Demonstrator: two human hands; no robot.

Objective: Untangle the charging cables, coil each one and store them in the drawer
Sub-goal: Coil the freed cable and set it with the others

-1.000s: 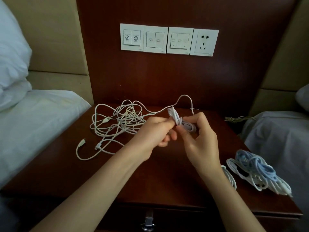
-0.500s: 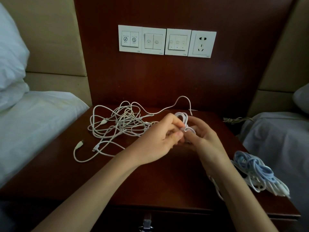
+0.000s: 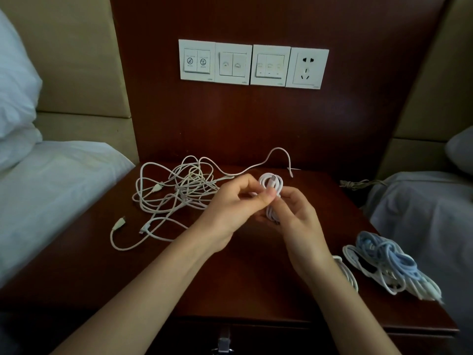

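While you held the small white coiled cable (image 3: 271, 182) over the dark reddish wooden worktop (image 3: 256, 283), both grips were closed on it. I judge this was to stop the loops springing apart while the last end was tucked in. Your right grip (image 3: 297, 216) had its fingers curled round the lower part of the bundle and carried it. Your left grip (image 3: 230, 208) pinched the bundle's waist between thumb and fingertip, just below the plug end lying across the top loops. Neither was spread wider than the bundle itself. The coil seemed to be held clear of the surface, near its middle, between the two heaps.

To your left lay the loose tangle of white cables (image 3: 176, 190), with several plug ends free and one strand arching towards the back right. It looked like work not yet done, kept to one side. To your right, near the edge, the light blue coiled cable (image 3: 384, 254) rested against the white coiled cables (image 3: 371, 276), probably parked there so done and undone did not mix. The drawer (image 3: 256, 334) under the front edge looked closed, so storing was not yet begun.
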